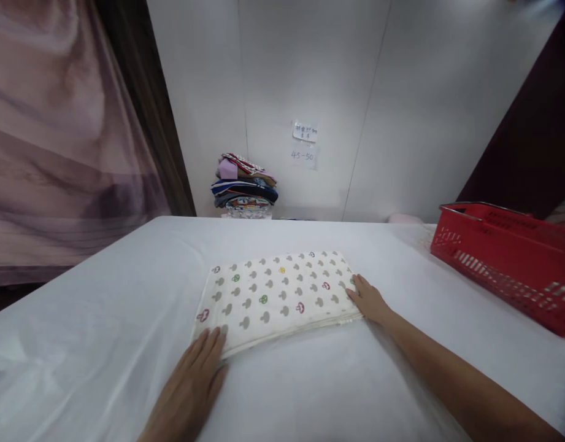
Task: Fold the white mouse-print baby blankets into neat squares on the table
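Observation:
A folded white cloth printed with small mushrooms lies flat in the middle of a white-covered table. My left hand rests palm down at the cloth's near left corner, fingers stretched out and touching its edge. My right hand lies at the cloth's right edge, fingers extended onto the fabric. Neither hand holds anything.
A red plastic basket stands at the table's right side. A stack of folded clothes sits against the white wall beyond the far edge, below a paper note. A pinkish curtain hangs at left.

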`<move>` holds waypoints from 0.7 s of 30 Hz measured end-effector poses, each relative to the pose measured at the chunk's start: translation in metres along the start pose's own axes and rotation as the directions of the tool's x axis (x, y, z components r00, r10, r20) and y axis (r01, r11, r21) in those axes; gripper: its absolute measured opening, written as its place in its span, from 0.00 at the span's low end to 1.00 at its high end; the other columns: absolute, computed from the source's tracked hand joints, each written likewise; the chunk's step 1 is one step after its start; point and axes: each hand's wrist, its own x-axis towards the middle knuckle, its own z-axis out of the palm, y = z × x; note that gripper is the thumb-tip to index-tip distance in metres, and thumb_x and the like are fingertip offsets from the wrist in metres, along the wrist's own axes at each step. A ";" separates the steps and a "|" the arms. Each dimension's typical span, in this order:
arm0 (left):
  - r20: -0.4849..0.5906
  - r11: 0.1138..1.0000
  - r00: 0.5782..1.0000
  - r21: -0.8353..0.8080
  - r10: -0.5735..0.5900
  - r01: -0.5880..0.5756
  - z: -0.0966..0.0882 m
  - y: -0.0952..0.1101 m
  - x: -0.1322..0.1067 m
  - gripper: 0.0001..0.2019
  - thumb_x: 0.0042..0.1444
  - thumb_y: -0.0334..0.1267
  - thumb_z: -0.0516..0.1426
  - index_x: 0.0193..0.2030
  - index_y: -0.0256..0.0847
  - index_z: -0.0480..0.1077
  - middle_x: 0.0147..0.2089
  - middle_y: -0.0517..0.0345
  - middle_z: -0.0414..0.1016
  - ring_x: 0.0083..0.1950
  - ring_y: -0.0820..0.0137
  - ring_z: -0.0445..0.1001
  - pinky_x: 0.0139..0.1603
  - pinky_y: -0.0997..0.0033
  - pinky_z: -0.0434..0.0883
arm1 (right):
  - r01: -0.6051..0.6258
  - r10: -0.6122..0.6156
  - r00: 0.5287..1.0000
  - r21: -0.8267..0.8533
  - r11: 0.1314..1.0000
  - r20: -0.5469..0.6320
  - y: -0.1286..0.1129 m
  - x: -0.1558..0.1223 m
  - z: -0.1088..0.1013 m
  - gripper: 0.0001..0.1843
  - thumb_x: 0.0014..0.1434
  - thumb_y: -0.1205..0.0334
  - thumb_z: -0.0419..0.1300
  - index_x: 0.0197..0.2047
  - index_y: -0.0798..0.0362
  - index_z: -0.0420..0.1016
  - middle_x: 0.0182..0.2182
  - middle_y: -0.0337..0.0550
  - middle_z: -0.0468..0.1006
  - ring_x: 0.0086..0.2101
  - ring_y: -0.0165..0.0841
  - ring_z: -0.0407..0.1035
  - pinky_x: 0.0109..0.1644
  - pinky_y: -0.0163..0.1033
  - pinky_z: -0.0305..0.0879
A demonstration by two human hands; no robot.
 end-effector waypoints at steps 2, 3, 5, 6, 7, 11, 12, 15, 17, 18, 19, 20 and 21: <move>0.017 0.999 0.999 -0.040 -0.028 0.029 -0.003 0.001 0.002 0.28 0.55 0.47 0.51 0.62 0.44 0.58 0.61 0.52 0.62 0.62 0.57 0.61 0.59 0.56 0.64 | -0.054 0.051 0.998 0.085 0.995 0.038 -0.001 0.000 -0.002 0.33 0.60 0.48 0.47 0.63 0.59 0.55 0.63 0.55 0.53 0.62 0.41 0.47 0.63 0.51 0.43; 0.034 0.997 0.998 -0.063 -0.047 0.049 -0.006 0.001 0.003 0.27 0.55 0.48 0.51 0.61 0.43 0.60 0.61 0.52 0.63 0.62 0.57 0.61 0.59 0.56 0.64 | -0.089 0.082 0.995 0.133 0.987 0.060 -0.002 0.000 -0.004 0.33 0.59 0.48 0.48 0.63 0.59 0.55 0.63 0.55 0.53 0.62 0.41 0.48 0.63 0.50 0.44; 0.080 0.985 0.990 -0.124 -0.112 0.121 -0.013 0.002 0.006 0.23 0.56 0.49 0.51 0.56 0.44 0.66 0.58 0.55 0.67 0.60 0.58 0.64 0.58 0.57 0.66 | -0.145 0.130 0.988 0.209 0.967 0.080 -0.001 0.004 -0.010 0.34 0.59 0.47 0.49 0.62 0.58 0.56 0.62 0.54 0.54 0.61 0.41 0.50 0.63 0.48 0.47; 0.106 0.969 0.979 -0.160 -0.171 0.187 -0.016 0.001 0.009 0.21 0.57 0.49 0.50 0.53 0.45 0.69 0.56 0.57 0.70 0.58 0.60 0.66 0.57 0.59 0.67 | -0.163 0.149 0.986 0.232 0.959 0.077 0.000 0.007 -0.013 0.33 0.59 0.47 0.49 0.62 0.58 0.57 0.62 0.54 0.55 0.60 0.42 0.52 0.62 0.47 0.49; 0.130 0.943 0.960 -0.197 -0.247 0.269 -0.020 0.000 0.011 0.19 0.58 0.48 0.48 0.50 0.45 0.71 0.54 0.59 0.72 0.57 0.62 0.68 0.56 0.62 0.68 | -0.176 0.164 0.984 0.246 0.953 0.068 0.001 0.010 -0.016 0.33 0.58 0.48 0.50 0.62 0.58 0.57 0.61 0.54 0.58 0.59 0.42 0.54 0.60 0.48 0.52; 0.169 0.770 0.811 -0.256 -0.559 0.584 -0.029 -0.007 0.021 0.20 0.57 0.50 0.47 0.45 0.44 0.73 0.54 0.57 0.71 0.54 0.63 0.70 0.49 0.67 0.71 | -0.269 0.259 0.963 0.301 0.915 0.075 0.012 0.017 -0.027 0.27 0.58 0.53 0.52 0.57 0.58 0.64 0.48 0.53 0.73 0.49 0.42 0.67 0.52 0.46 0.62; 0.191 0.725 0.765 -0.246 -0.615 0.644 -0.031 -0.010 0.024 0.21 0.56 0.52 0.48 0.47 0.43 0.72 0.55 0.55 0.70 0.53 0.62 0.70 0.47 0.66 0.72 | -0.300 0.285 0.954 0.318 0.899 0.095 0.015 0.017 -0.030 0.24 0.57 0.53 0.52 0.53 0.58 0.68 0.44 0.53 0.75 0.46 0.42 0.69 0.48 0.44 0.64; 0.344 0.555 0.590 -0.205 -0.730 0.806 -0.034 -0.017 0.035 0.27 0.53 0.56 0.48 0.55 0.41 0.65 0.51 0.50 0.73 0.45 0.61 0.74 0.42 0.62 0.72 | -0.403 0.349 0.914 0.365 0.839 0.207 0.019 0.015 -0.040 0.20 0.57 0.49 0.52 0.37 0.58 0.75 0.32 0.52 0.78 0.32 0.40 0.73 0.35 0.41 0.69; 0.437 0.466 0.510 -0.212 -0.741 0.859 -0.036 -0.023 0.043 0.30 0.53 0.56 0.49 0.57 0.40 0.62 0.49 0.48 0.74 0.42 0.61 0.75 0.42 0.62 0.72 | -0.474 0.380 0.876 0.387 0.791 0.296 0.018 0.013 -0.046 0.23 0.55 0.45 0.53 0.32 0.59 0.74 0.25 0.51 0.77 0.23 0.38 0.72 0.27 0.41 0.68; 0.459 0.444 0.494 -0.220 -0.738 0.868 -0.037 -0.026 0.048 0.30 0.52 0.56 0.49 0.57 0.39 0.62 0.49 0.47 0.74 0.43 0.60 0.75 0.43 0.62 0.71 | -0.506 0.395 0.857 0.392 0.768 0.331 0.017 0.013 -0.048 0.24 0.54 0.43 0.54 0.31 0.59 0.73 0.22 0.50 0.76 0.20 0.37 0.70 0.25 0.41 0.68; 0.469 0.437 0.490 -0.226 -0.735 0.871 -0.037 -0.028 0.052 0.31 0.52 0.55 0.50 0.58 0.37 0.61 0.50 0.46 0.73 0.44 0.60 0.75 0.44 0.62 0.71 | -0.534 0.404 0.838 0.400 0.745 0.365 0.015 0.013 -0.050 0.25 0.53 0.41 0.54 0.32 0.59 0.73 0.21 0.50 0.76 0.18 0.36 0.69 0.24 0.41 0.68; 0.475 0.436 0.488 -0.224 -0.732 0.872 -0.037 -0.030 0.056 0.32 0.51 0.55 0.50 0.58 0.36 0.61 0.51 0.44 0.73 0.44 0.59 0.75 0.45 0.61 0.70 | -0.557 0.407 0.822 0.411 0.722 0.398 0.013 0.014 -0.051 0.26 0.52 0.40 0.55 0.32 0.58 0.73 0.21 0.49 0.75 0.18 0.36 0.69 0.23 0.41 0.68; 0.487 0.433 0.478 -0.211 -0.731 0.876 -0.037 -0.032 0.060 0.33 0.50 0.56 0.51 0.58 0.35 0.61 0.50 0.43 0.73 0.44 0.58 0.75 0.45 0.60 0.70 | -0.575 0.401 0.808 0.429 0.697 0.432 0.011 0.014 -0.052 0.27 0.51 0.39 0.56 0.32 0.58 0.73 0.21 0.49 0.75 0.18 0.35 0.69 0.23 0.41 0.69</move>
